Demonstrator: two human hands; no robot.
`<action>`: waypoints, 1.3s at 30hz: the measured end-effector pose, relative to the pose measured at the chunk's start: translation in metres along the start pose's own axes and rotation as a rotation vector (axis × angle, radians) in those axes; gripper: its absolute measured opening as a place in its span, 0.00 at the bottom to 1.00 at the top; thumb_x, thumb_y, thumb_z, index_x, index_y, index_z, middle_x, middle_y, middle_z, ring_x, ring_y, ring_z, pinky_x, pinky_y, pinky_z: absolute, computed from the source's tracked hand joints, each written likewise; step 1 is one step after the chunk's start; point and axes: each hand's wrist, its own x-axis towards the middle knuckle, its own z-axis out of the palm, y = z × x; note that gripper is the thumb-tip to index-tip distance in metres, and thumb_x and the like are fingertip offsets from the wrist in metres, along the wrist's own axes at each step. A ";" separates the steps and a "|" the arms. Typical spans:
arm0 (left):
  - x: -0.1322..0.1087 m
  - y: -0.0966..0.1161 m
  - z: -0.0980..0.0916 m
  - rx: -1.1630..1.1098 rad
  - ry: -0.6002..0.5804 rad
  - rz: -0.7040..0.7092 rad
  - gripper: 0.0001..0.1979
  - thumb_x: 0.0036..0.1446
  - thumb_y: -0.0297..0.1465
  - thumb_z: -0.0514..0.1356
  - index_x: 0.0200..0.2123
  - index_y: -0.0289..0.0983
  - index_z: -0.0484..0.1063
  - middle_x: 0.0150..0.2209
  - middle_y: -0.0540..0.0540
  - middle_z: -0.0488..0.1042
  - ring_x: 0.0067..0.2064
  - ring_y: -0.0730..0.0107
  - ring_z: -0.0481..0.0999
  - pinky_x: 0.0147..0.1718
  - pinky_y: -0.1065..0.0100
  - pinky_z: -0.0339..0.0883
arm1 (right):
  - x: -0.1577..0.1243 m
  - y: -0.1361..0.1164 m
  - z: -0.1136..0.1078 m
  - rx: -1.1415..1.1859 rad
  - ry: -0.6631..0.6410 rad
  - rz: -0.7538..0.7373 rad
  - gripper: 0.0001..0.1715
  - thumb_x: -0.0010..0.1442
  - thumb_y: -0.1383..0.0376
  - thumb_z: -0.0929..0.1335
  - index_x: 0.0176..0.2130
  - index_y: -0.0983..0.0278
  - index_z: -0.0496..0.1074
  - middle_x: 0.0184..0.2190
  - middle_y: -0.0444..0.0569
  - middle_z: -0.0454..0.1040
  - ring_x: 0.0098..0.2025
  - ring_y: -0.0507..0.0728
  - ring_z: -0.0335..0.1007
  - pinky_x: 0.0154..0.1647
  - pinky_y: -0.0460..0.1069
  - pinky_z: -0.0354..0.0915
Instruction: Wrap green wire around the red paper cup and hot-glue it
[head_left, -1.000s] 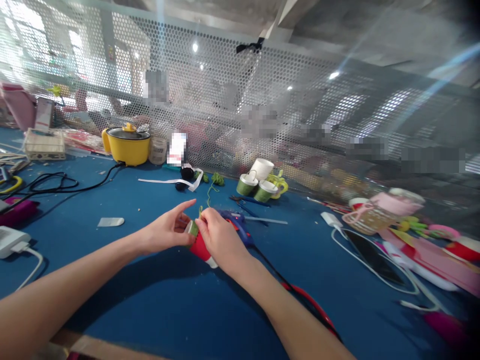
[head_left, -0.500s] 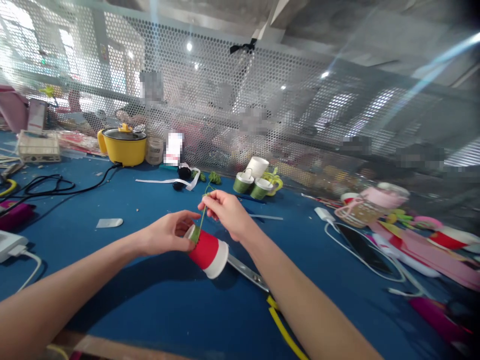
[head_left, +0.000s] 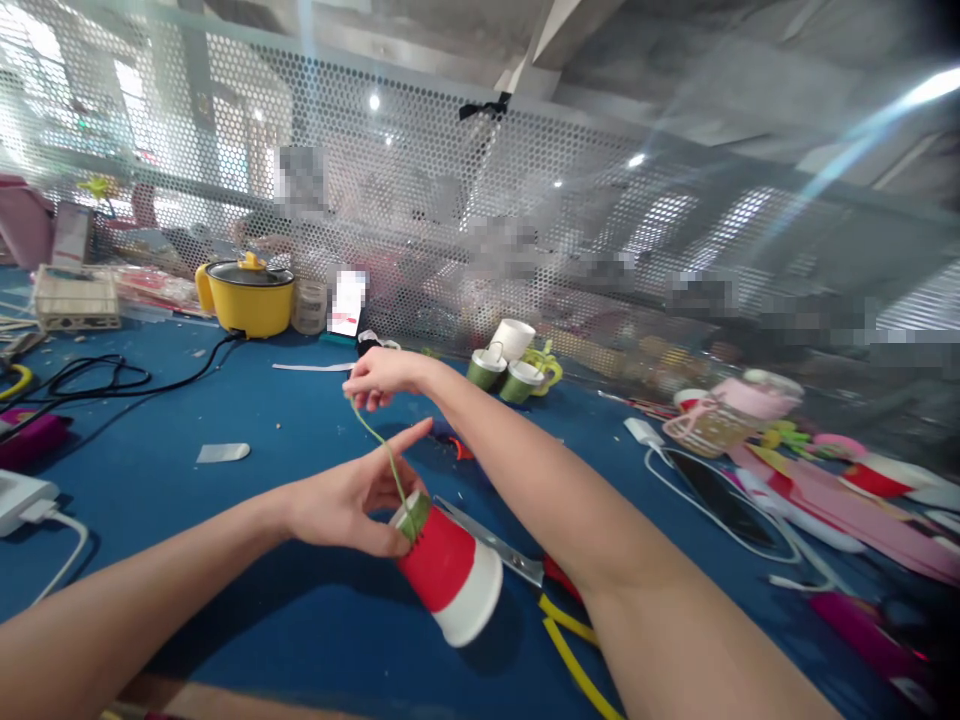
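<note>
A paper cup (head_left: 442,560) wrapped in red, with a green yarn band near one end and a bare white end, lies tilted over the blue table. My left hand (head_left: 352,505) grips its green end between thumb and fingers, the index finger stretched out. From that band a strand of green yarn (head_left: 381,440) runs up to my right hand (head_left: 379,378), which pinches it above and left of the cup. Just beyond the cup lie scissors (head_left: 499,545), partly hidden by my right forearm.
A yellow pot (head_left: 251,300) and a glass jar (head_left: 308,307) stand at the back left. Green-wrapped cups (head_left: 521,380) are by the mesh screen. On the right lie a phone (head_left: 724,495) with white cables and a pink-lidded jar (head_left: 720,415). Yellow-handled pliers (head_left: 574,665) lie near my right forearm.
My right hand has moved left and slightly up with the yarn, which now curves more. My left hand and the cup have shifted right and toward me.
</note>
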 end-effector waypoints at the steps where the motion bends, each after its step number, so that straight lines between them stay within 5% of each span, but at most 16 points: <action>1: 0.000 0.000 0.000 -0.014 0.016 0.028 0.53 0.42 0.22 0.64 0.65 0.48 0.35 0.41 0.48 0.64 0.43 0.66 0.68 0.46 0.59 0.60 | -0.003 0.002 -0.004 -0.052 0.006 0.020 0.12 0.51 0.73 0.70 0.19 0.67 0.69 0.15 0.44 0.72 0.16 0.48 0.64 0.16 0.42 0.59; 9: 0.003 -0.001 -0.005 -0.022 0.174 0.167 0.56 0.45 0.24 0.65 0.64 0.50 0.26 0.41 0.48 0.64 0.42 0.66 0.68 0.45 0.59 0.58 | -0.061 0.082 -0.051 -0.360 0.429 0.197 0.11 0.63 0.66 0.62 0.31 0.69 0.68 0.22 0.44 0.71 0.19 0.47 0.64 0.21 0.44 0.62; 12: 0.003 -0.003 -0.005 0.007 0.227 0.181 0.57 0.46 0.24 0.64 0.63 0.52 0.24 0.41 0.48 0.64 0.41 0.67 0.68 0.44 0.59 0.59 | -0.090 0.111 -0.044 -0.428 0.459 0.260 0.12 0.64 0.60 0.63 0.40 0.67 0.70 0.33 0.46 0.73 0.29 0.50 0.69 0.30 0.48 0.68; 16: 0.003 -0.004 -0.006 0.051 0.255 0.211 0.56 0.47 0.23 0.63 0.63 0.51 0.21 0.42 0.47 0.64 0.42 0.67 0.68 0.45 0.59 0.59 | -0.117 0.127 -0.024 -0.469 0.420 0.214 0.15 0.58 0.63 0.67 0.21 0.65 0.67 0.21 0.44 0.69 0.26 0.51 0.66 0.29 0.48 0.63; 23: 0.002 -0.006 -0.009 0.187 0.257 0.222 0.54 0.49 0.22 0.61 0.63 0.50 0.22 0.43 0.47 0.64 0.45 0.65 0.68 0.49 0.55 0.58 | -0.101 0.146 -0.007 -0.357 0.520 0.255 0.08 0.46 0.74 0.68 0.23 0.63 0.66 0.21 0.48 0.68 0.30 0.59 0.69 0.30 0.50 0.60; 29: 0.002 -0.008 -0.015 0.281 0.276 0.201 0.54 0.48 0.22 0.61 0.64 0.48 0.23 0.43 0.46 0.64 0.47 0.63 0.68 0.53 0.51 0.56 | -0.118 0.131 -0.014 -0.100 0.534 0.196 0.13 0.50 0.69 0.65 0.39 0.66 0.68 0.28 0.47 0.72 0.26 0.54 0.68 0.28 0.49 0.63; 34: 0.002 -0.006 -0.020 0.290 0.284 0.201 0.54 0.47 0.21 0.61 0.64 0.49 0.25 0.41 0.47 0.64 0.44 0.65 0.69 0.51 0.53 0.59 | -0.148 0.099 -0.015 0.289 0.456 0.024 0.14 0.48 0.57 0.69 0.26 0.65 0.66 0.17 0.41 0.65 0.21 0.50 0.60 0.22 0.46 0.58; 39: 0.003 -0.006 -0.025 0.295 0.299 0.207 0.54 0.47 0.22 0.62 0.64 0.48 0.24 0.41 0.47 0.66 0.44 0.65 0.70 0.51 0.53 0.60 | -0.167 0.078 -0.004 0.237 0.321 -0.025 0.14 0.50 0.56 0.68 0.31 0.65 0.70 0.16 0.40 0.64 0.18 0.50 0.59 0.19 0.46 0.58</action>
